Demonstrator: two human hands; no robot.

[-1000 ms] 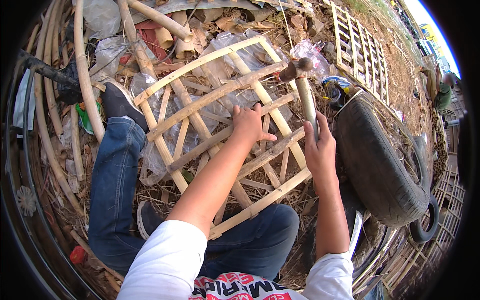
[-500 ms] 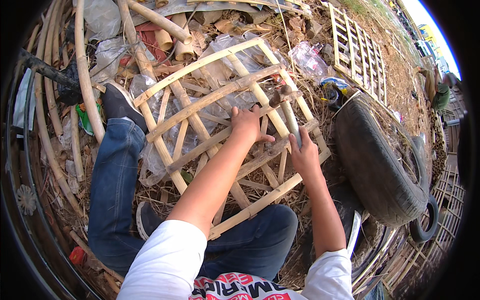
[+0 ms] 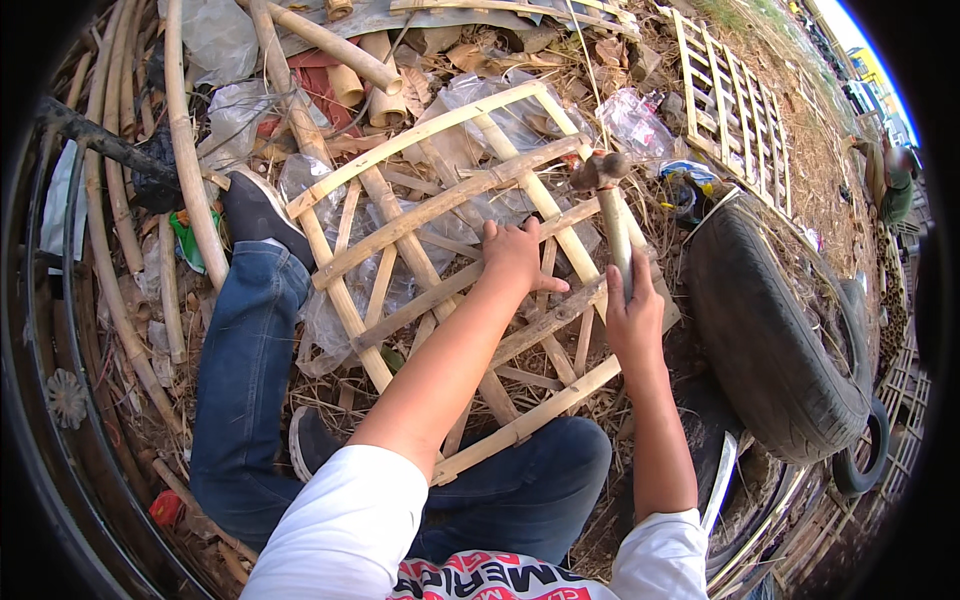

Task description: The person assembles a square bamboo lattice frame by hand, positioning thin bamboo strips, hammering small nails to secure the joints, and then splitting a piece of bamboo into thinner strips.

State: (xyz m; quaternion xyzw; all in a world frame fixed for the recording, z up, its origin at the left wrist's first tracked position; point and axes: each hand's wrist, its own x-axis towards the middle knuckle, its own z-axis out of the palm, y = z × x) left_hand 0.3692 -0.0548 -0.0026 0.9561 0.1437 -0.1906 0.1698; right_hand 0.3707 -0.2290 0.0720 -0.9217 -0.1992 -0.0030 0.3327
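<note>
A lattice frame of pale bamboo slats (image 3: 437, 292) lies tilted across the ground and against my folded leg. My left hand (image 3: 515, 258) rests on its middle, fingers bent over a crossing slat and thumb stretched to the right. What lies beneath those fingertips is hidden. In my right hand (image 3: 636, 315) is a hammer (image 3: 614, 225), gripped by its light handle. Its rusty brown head points away from me, above the right part of the frame.
A worn tyre (image 3: 770, 325) stands close at the right. Beyond it lies another bamboo lattice (image 3: 735, 110). Bamboo poles (image 3: 188, 150) run along the left, near a black metal rail (image 3: 110, 145). Plastic bags (image 3: 240, 115) and dry leaves litter the ground. A person (image 3: 893, 185) is far right.
The hammer head has come up and to the right, off the frame's slats. My left hand keeps its place on the frame. The whole view has shifted slightly.
</note>
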